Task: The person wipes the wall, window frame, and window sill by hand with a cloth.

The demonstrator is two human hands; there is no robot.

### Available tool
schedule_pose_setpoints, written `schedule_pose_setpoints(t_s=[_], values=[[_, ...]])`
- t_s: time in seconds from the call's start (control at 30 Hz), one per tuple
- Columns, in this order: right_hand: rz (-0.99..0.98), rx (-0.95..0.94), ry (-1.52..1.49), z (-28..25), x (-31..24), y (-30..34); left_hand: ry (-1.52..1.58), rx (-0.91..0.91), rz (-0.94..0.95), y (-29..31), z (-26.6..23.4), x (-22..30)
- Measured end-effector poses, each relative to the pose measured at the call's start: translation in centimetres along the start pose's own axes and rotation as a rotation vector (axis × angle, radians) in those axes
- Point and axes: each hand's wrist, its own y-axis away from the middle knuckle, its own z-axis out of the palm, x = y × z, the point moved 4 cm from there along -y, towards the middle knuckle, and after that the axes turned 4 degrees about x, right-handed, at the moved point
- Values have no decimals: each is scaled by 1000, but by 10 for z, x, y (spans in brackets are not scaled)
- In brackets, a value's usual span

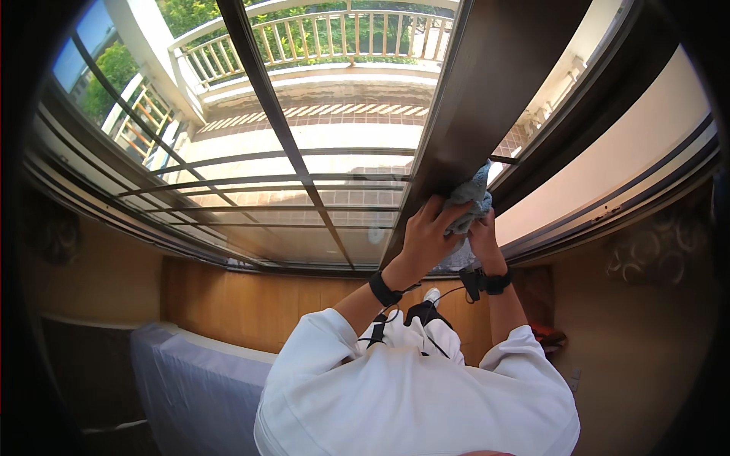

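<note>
A crumpled blue-grey cloth (473, 199) is bunched up against the dark brown door frame (487, 91) in front of me. My left hand (430, 237) is closed on its left side, fingers bent toward the frame. From the right, my right hand (484, 237) grips the cloth's lower part, and its fingertips are partly hidden by the folds. Both hands are close together, with the cloth between them. Black bands circle both wrists, and a small dark device with a cable sits by the right one.
Left of the frame stands a glass door panel (350, 140) with dark bars, and a balcony railing (342, 38) shows beyond it. A wooden floor (220, 296) lies below. Behind on the left is a mattress-like thing (205, 372) under a pale cover. An orange-red item (549, 337) lies at right.
</note>
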Motion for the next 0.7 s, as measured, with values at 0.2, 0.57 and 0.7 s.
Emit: schedule_pose_setpoints(t_s=[0.2,0.57,0.7], values=[[78,-20,166,-20,60,27,-67,-139,-130,68,18,-51],[-28,-53,337,3,10,42,-117,-143,-228,55,10,-17],[-434,-48,674,19,-37,41,-158,-79,-170,35,1,12]])
